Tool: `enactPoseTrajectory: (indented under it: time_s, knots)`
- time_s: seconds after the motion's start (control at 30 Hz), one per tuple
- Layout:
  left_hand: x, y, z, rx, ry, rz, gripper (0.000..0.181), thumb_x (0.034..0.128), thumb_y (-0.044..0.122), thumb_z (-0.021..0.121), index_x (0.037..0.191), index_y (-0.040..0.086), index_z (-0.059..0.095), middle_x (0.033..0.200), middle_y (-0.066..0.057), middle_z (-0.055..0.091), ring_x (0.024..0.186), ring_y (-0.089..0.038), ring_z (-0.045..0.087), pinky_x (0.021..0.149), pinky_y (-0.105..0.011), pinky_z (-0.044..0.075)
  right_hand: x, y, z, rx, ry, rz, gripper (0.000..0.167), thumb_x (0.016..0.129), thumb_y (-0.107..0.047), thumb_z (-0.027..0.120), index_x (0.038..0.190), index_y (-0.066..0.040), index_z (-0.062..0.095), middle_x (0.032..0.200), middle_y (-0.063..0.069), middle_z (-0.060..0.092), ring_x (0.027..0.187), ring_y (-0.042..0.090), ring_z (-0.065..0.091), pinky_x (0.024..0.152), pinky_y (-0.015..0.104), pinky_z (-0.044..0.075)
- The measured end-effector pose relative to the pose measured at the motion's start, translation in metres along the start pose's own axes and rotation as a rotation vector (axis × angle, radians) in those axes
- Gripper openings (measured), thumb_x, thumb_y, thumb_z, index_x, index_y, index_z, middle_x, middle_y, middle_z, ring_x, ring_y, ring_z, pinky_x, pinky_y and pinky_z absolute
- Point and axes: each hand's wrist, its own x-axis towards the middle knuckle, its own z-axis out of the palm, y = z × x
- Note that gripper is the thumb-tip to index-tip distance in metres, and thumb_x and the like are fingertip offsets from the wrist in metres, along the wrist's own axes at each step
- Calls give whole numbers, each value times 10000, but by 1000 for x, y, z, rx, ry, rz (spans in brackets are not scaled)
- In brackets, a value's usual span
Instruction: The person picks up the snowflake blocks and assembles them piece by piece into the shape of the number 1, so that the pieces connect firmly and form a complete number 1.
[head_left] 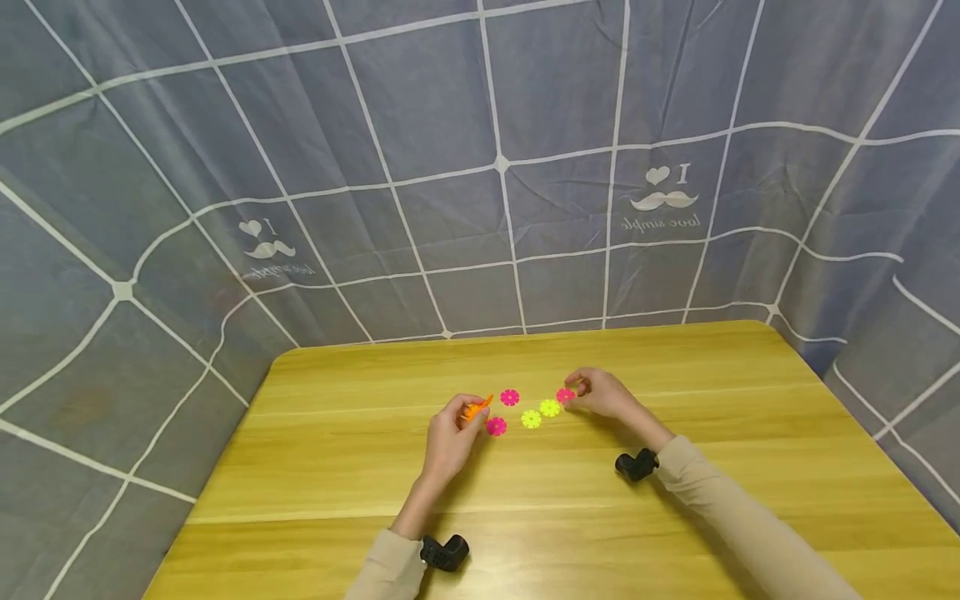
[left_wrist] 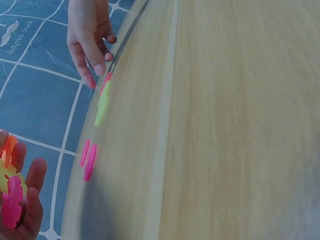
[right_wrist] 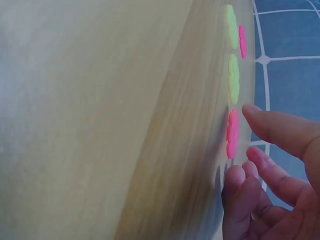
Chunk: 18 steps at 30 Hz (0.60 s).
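My left hand [head_left: 447,443] is raised over the tabletop and grips several small slotted plastic discs. Among them the left wrist view shows an orange disc [left_wrist: 9,150], a yellow disc [left_wrist: 15,182] and a pink disc [left_wrist: 13,202]. Right beside that hand, a pink disc [head_left: 497,427] lies on the table, with another pink disc [head_left: 510,397] behind it. Two yellow discs [head_left: 531,418] lie in the middle. At the row's right end, my right hand [head_left: 603,395] hovers by a third loose pink disc [right_wrist: 232,134], thumb and fingers apart around it.
The wooden table [head_left: 555,517] has its far edge close behind the discs. A grey-blue curtain [head_left: 442,217] with white lines hangs around the back and sides. Black wrist cameras [head_left: 446,553] are strapped to both forearms.
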Motion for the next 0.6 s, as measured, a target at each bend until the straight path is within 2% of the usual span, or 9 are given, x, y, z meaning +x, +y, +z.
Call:
enactPoseTrajectory:
  time_s: [0.13,0.27,0.6]
  knots:
    - [0,2,4,-20,5,-2,175,915,190,659,1051,80,666,755,-147,663,571,-252,606,463,-163,407,0,4,1,-1,-16,16,385,787,-125,782,1106,34,636,796,48,566,749,159,493,673,268,394]
    - [1,4,7,-37,7,5,186,917,187,657,1056,64,664,787,-173,664,646,-366,647,505,-170,452,0,5,2,-7,-13,23,367,784,-133,784,1087,23,648,780,47,570,730,160,490,664,266,387]
    - [3,10,14,-62,-5,11,192,916,208,659,1041,63,656,792,-205,671,621,-344,633,459,-156,367,1,-1,5,-59,12,33,344,804,-141,759,1100,3,661,794,49,571,725,154,477,650,257,373]
